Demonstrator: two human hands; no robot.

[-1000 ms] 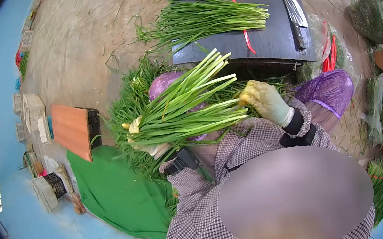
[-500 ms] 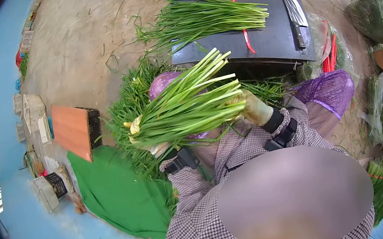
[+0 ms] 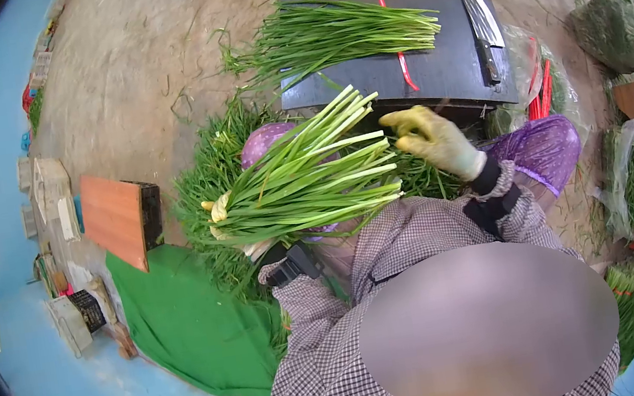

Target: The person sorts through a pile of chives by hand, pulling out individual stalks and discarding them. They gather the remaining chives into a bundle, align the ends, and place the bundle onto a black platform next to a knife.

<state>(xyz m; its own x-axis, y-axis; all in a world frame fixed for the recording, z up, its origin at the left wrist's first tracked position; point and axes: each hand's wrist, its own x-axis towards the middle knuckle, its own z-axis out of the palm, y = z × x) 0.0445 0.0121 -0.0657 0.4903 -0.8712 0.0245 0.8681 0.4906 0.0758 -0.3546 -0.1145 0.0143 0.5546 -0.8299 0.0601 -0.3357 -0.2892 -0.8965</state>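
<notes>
My left hand [image 3: 221,207], in a pale yellow glove, is closed around the leafy part of a bunch of garlic chives [image 3: 314,174]. The bunch lies across above my lap, its pale stem ends fanned out to the right. Most of that hand is hidden under the leaves. My right hand [image 3: 439,140], gloved too, is just right of the stem ends and apart from them. Its thumb and forefinger are bent with a gap between them, and I see nothing held. Beyond, another pile of chives [image 3: 350,27] lies on a dark board [image 3: 366,87] over a red tie [image 3: 406,72].
A knife [image 3: 484,33] lies at the board's right side. Red ties [image 3: 541,93] stand in a plastic bag beside it. Loose chives [image 3: 200,174] are heaped at my left, near a green cloth [image 3: 197,328] and an orange board [image 3: 113,218]. Bagged greens [image 3: 618,30] sit far right.
My right hand has let go of the stem ends and moved up and right, away from the bunch. My left hand still holds the bunch in nearly the same place.
</notes>
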